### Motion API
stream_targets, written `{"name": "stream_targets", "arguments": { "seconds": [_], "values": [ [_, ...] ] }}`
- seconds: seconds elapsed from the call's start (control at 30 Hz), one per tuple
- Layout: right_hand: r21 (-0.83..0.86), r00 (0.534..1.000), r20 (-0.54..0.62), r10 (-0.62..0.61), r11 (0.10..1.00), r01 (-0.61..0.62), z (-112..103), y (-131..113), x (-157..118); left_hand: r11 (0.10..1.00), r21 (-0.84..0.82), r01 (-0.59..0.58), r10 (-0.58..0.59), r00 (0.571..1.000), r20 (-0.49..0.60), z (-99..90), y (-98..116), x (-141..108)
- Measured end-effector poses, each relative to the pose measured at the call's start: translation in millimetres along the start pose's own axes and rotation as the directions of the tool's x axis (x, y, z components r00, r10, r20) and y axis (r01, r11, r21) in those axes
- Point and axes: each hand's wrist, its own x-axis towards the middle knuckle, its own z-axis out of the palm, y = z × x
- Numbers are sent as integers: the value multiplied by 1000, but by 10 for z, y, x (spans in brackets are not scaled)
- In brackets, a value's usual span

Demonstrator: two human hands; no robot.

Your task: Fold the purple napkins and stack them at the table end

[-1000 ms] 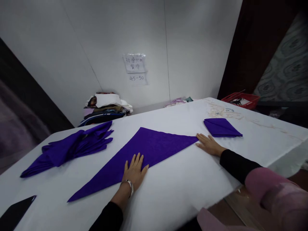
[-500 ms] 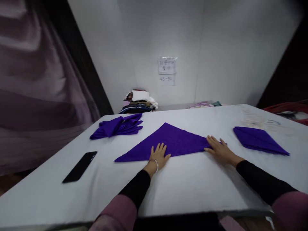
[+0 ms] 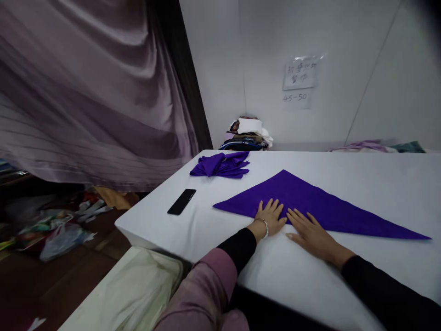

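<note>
A purple cloth point(image 3: 317, 202), folded into a wide triangle, lies on the white table with its peak pointing away from me. My left hand point(image 3: 271, 217) rests flat on its near edge, fingers spread, a pale bracelet at the wrist. Just right of it, my right hand point(image 3: 310, 233) lies palm down across the same edge, fingers stretched out. The two hands are close together near the middle of the cloth. A bunched heap of purple cloths point(image 3: 220, 164) sits at the far left of the table.
On the white table point(image 3: 234, 239), left of the cloth, lies a black phone point(image 3: 182, 202). Stacked garments point(image 3: 246, 134) and other fabrics point(image 3: 375, 146) show behind the far edge. A mauve curtain point(image 3: 144, 92) hangs at left; plastic bags point(image 3: 65, 239) lie on the floor below.
My view has swung left. My right hand has slid from the cloth's right end to beside my left hand, which stays at the near edge. The folded purple cloth at right is out of view.
</note>
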Motion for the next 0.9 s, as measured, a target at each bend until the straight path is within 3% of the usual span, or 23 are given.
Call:
{"name": "stream_targets", "arguments": {
  "seconds": [0.13,0.3,0.4,0.53,0.63,0.9],
  "values": [
    [-9,999,-34,-19,1000,18,9,-3,-13,999,34,39,-39,999,-6,-8,-201,-31],
    [10,999,-39,-15,1000,15,-1,-19,-23,968,39,249,-249,969,-4,-139,-844,-261],
    [23,999,-31,-18,1000,18,14,-3,-33,889,24,457,-457,889,-3,-229,-1308,-452],
    [65,999,-40,-4,998,6,29,9,-37,811,28,584,-584,811,-13,-295,-1730,-607],
    [81,1000,-27,-1,997,3,11,-4,-32,778,27,627,-627,779,-16,-309,-1836,-631],
    [76,1000,3,9,997,-9,-65,-63,-5,666,17,746,-742,665,-80,-417,-1860,-756]
  ]
}}
